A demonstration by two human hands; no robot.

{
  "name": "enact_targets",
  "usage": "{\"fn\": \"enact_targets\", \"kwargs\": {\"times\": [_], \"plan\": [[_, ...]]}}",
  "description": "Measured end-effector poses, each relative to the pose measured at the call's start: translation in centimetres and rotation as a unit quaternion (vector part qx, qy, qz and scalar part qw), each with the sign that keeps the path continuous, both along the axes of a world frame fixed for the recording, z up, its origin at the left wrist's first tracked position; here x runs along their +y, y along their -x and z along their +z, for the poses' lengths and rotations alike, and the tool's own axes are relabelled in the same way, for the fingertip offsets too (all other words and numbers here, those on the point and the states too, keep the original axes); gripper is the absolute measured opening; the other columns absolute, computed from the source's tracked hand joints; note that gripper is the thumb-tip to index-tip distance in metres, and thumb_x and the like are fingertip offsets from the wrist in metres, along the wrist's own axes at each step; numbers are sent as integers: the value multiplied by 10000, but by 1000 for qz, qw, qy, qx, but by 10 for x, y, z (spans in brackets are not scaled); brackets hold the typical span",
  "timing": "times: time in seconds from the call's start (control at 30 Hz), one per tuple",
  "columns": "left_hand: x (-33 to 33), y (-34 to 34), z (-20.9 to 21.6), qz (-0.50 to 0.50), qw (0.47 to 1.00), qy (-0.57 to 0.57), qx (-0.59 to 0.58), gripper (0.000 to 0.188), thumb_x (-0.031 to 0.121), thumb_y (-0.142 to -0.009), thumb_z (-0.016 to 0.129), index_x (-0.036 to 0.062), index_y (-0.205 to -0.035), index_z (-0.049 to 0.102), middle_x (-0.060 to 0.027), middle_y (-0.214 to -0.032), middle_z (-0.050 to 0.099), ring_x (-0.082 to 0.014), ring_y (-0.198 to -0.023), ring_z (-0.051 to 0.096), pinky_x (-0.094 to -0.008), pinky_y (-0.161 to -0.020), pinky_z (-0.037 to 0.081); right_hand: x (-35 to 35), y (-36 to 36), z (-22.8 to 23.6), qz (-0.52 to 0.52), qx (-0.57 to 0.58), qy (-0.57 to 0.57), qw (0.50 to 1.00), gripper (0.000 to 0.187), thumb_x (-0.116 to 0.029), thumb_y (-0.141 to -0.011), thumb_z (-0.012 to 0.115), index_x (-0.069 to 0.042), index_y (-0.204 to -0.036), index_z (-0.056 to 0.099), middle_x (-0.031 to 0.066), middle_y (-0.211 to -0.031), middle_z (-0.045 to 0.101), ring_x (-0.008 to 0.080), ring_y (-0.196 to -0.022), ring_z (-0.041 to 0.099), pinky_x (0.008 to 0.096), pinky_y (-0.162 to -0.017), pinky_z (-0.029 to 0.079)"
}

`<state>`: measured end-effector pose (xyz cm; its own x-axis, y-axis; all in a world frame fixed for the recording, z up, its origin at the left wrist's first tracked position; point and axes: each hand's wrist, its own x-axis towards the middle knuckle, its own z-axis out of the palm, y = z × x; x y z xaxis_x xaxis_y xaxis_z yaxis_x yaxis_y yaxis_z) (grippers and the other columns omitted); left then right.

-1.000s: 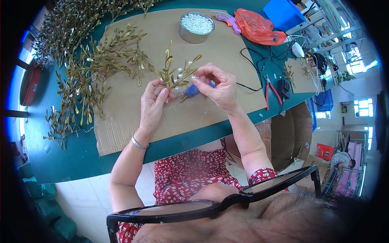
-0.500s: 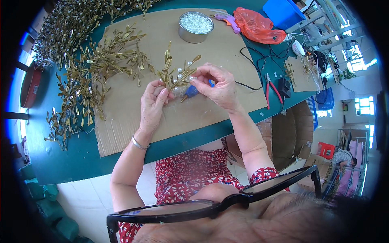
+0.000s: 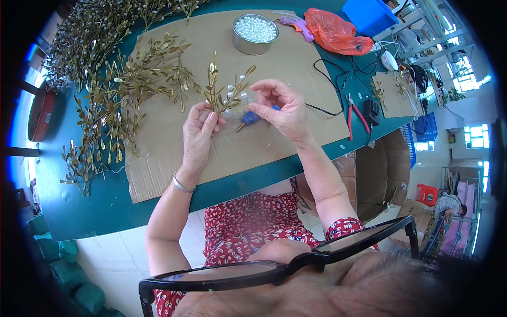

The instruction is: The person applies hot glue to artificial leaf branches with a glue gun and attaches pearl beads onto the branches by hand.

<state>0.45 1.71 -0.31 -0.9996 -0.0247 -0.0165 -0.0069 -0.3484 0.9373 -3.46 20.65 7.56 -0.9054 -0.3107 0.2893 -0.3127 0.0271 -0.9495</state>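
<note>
As the left hand (image 3: 200,128) grips a sprig (image 3: 217,99), the right (image 3: 283,110) hovers

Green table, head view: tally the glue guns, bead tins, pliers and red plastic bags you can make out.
Glue guns, one purple glue gun and one blue glue gun: 2
Bead tin: 1
Pliers: 1
Red plastic bag: 1
Total: 5
</note>
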Motion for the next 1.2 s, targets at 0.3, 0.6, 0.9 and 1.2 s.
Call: {"fn": "enact_targets", "kwargs": {"times": [0.3,0.6,0.9,1.2], "plan": [[1,1,-2,-2,1000,5,6,253,152,-951,525,27,-1160,457,-24,-814,595,-51,-687,468,-172,-625,370,-19,-14,-20,-94,-55,27,994,126,-41,-811,686,-9,-914,621,-69,-696,502,3,-602,432,149,-534,367],[-10,7,-7,-29,981,-190,-16,169,142,-975,460,14,-1081,493,-61,-845,576,-88,-672,444,-207,-639,380,96,-11,-38,-308,20,-142,941,277,-217,-956,483,-11,-771,502,-23,-604,445,60,-525,385,264,-471,321],[-16,8,-1,-101,949,-298,-39,204,181,-989,420,21,-1048,532,-63,-827,599,-97,-643,425,-218,-597,357,105,-15,-43,-107,-91,-291,946,254,-252,-873,605,1,-881,581,66,-698,551,120,-657,513,271,-611,418],[-17,6,0,-114,942,-314,-45,213,167,-983,428,6,-1053,548,-72,-837,605,-99,-645,427,-220,-600,359,91,-3,-42,-19,-263,-180,948,250,-183,-791,647,-12,-951,560,27,-750,524,69,-598,500,212,-506,356]]}}
